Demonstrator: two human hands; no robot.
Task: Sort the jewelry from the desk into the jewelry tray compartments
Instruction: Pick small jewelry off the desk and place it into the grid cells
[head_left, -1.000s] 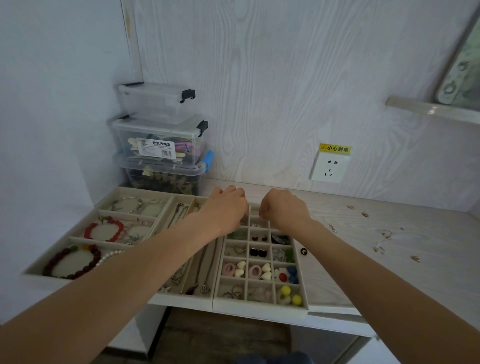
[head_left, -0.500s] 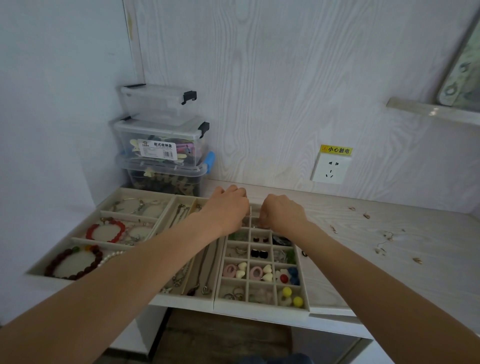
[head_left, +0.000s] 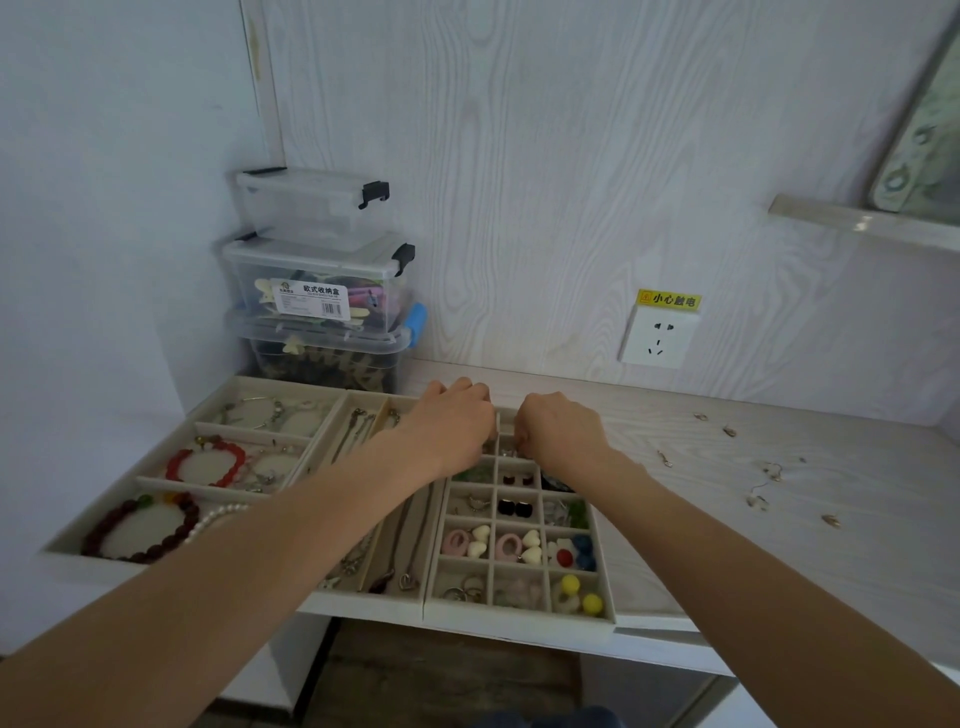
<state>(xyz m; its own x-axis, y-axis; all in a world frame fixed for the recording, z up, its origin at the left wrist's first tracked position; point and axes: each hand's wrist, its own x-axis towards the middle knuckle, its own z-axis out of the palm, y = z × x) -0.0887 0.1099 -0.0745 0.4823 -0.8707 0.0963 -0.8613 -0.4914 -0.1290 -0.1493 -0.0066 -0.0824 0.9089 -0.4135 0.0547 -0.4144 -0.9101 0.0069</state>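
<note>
**Placing a small piece into the far grid cells**

Near cells of the jewelry tray (head_left: 519, 621) are already filled. Both hands are held over its far rows: left hand (head_left: 451, 427) and right hand (head_left: 561, 432), fingers curled under, grip contents hidden. Loose earrings (head_left: 762, 488) are left on the counter (head_left: 857, 545); a reach right is called for next.

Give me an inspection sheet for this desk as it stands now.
Surface: pale wood-grain desk, trays on its left part.
Job's things: small loose jewelry pieces scattered on the right of the desk; grid tray holds earrings and rings; bracelet tray holds bead bracelets.
Clutter: three stacked clear storage boxes in the back left corner.
Grips: left hand and right hand over the grid tray's far end, fingers curled; contents hidden.
Cables: nothing seen.
Surroundings: wall socket with yellow warning label; shelf upper right.
</note>
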